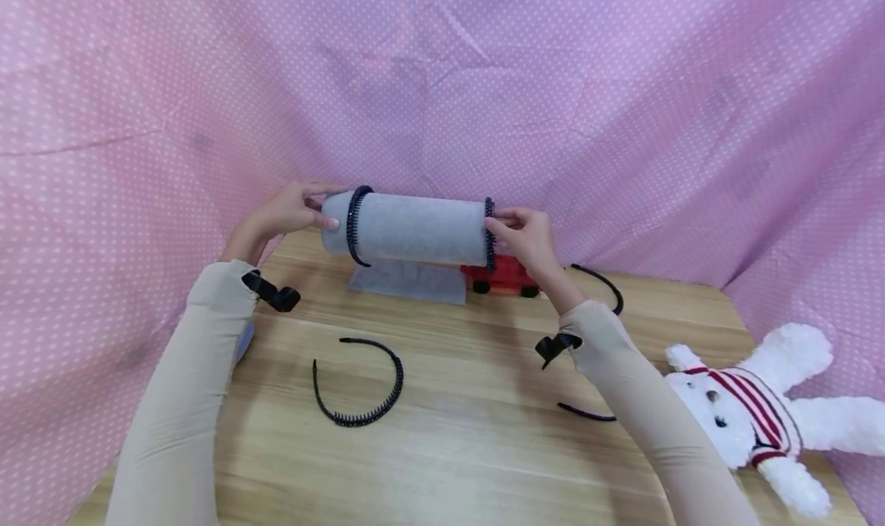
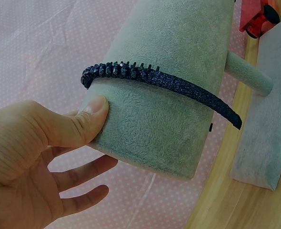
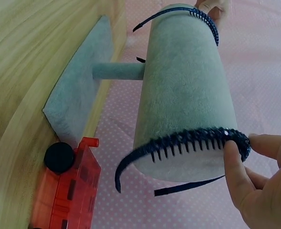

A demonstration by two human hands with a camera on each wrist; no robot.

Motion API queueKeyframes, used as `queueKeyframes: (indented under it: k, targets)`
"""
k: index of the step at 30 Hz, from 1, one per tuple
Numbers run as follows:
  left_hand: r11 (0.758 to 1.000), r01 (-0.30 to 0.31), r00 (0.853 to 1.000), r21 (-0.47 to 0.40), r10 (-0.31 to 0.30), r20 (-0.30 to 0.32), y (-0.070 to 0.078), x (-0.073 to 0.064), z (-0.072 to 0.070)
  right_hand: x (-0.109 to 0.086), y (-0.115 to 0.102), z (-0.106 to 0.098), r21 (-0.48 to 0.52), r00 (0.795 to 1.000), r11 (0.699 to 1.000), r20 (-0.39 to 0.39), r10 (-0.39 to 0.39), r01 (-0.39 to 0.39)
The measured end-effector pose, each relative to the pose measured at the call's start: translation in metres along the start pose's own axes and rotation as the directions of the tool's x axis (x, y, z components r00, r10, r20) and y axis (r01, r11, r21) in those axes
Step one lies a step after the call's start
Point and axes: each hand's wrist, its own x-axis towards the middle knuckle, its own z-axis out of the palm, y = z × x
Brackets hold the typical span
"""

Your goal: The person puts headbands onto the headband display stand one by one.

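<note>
Pink dotted cloth [image 1: 442,88] hangs behind a wood table [image 1: 456,434]. Toward its far edge we see a grey cylinder [image 1: 422,230], held sideways on a short post [image 3: 119,71] above a flat base [image 1: 415,282].

Left hand [image 1: 286,207]: grips the cylinder's left end, thumb pressed to the surface; from the left wrist we note two lower fingers spread apart past the rim. Just beside them, the left band [image 1: 353,226] sits around the cylinder, tips pointing down.

Right hand [image 1: 528,238]: pinches the right band [image 1: 490,234] between thumb and forefinger at the cylinder's right end. We find its teeth turned toward that end.

Below the right hand, a red toy [image 1: 508,274] on black wheels stands beside the base. Nearer us, a toothed black band [image 1: 398,376] lies flat. At right, near the sleeve [image 1: 643,395], we log a white plush [image 1: 750,418] in a striped top.
</note>
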Motion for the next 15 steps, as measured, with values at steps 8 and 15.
queueKeyframes:
  k: [8,15]
  targets:
    - [1.000,0.000,1.000,0.016,0.000,-0.005,0.000,0.000,-0.001,0.004,0.003,-0.012,-0.036,0.987,0.999,0.156,-0.023,0.030]
    - [1.000,0.006,1.000,0.016,-0.006,0.002,0.000,0.001,-0.001,0.009,0.001,-0.023,-0.087,0.941,0.986,0.319,-0.110,0.144]
